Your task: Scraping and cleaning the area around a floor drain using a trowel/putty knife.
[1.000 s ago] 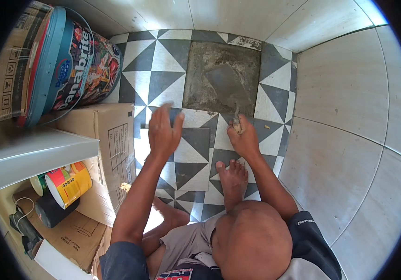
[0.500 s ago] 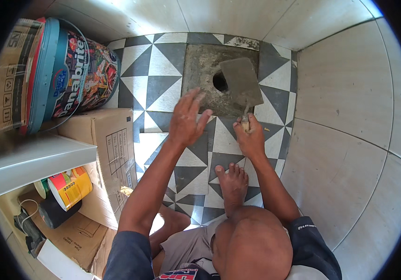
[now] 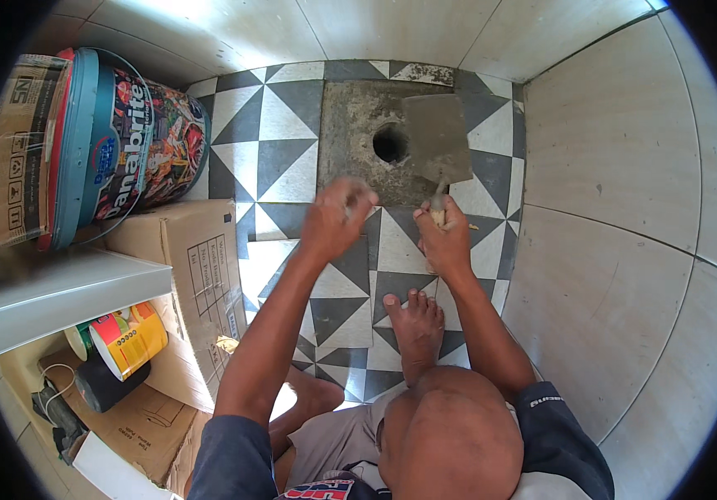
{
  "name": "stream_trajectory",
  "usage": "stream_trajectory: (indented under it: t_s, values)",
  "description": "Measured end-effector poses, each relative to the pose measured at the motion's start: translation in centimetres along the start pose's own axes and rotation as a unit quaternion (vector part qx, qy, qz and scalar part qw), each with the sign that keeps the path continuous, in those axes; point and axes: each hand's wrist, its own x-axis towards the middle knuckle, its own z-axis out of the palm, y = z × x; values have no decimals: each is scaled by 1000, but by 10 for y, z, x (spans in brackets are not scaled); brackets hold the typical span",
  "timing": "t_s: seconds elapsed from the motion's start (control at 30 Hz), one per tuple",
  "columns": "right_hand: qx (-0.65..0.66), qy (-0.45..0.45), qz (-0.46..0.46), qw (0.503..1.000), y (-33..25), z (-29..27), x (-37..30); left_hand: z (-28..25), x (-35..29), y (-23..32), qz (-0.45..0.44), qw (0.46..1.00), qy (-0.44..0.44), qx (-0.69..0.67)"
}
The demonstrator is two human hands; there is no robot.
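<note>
My right hand (image 3: 444, 236) is wrapped round the handle of a trowel (image 3: 439, 137). The trowel's flat grey blade points away from me over the right side of a square bare cement patch (image 3: 346, 112) in the floor. A round dark hole (image 3: 390, 143) lies in the patch, left of the blade. My left hand (image 3: 340, 218) hovers by the near left edge of the patch; its fingers are smeared by motion, and I cannot make out anything in them. Nearer to me, a patterned tile (image 3: 338, 321) sits out of line with the floor pattern around it.
Grey and white triangle tiles (image 3: 290, 117) surround the patch. Beige tiled walls (image 3: 617, 158) rise at the right and far side. At left are a teal paint bucket (image 3: 137, 137), cardboard boxes (image 3: 196, 267) and a white shelf edge (image 3: 75, 296) with a yellow container (image 3: 132, 337) below. My bare foot (image 3: 417, 329) stands in front.
My left hand has shifted slightly nearer to me, and its spread fingers have drawn in and blurred. The trowel blade has turned a little, uncovering more of the hole's right side.
</note>
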Motion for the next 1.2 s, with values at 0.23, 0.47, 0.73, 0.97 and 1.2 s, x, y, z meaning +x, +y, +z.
stream_trajectory:
  t_s: [0.23,0.47,0.73,0.97,1.2]
  values:
    - [105,20,20,994,-8,15,-2,9,24,-34,-149,957,-74,-238]
    - [63,42,10,997,-4,3,-9,-3,35,-20,-189,894,-253,-318]
    - [-209,-14,-194,958,-14,-2,-13,-33,2,-56,-112,911,256,-302]
    - [-473,-188,-76,857,-40,-23,-11,-29,-47,-65,-122,949,249,-150]
    - [-559,-224,-57,796,-51,-24,-2,-42,-29,-92,-68,948,308,52]
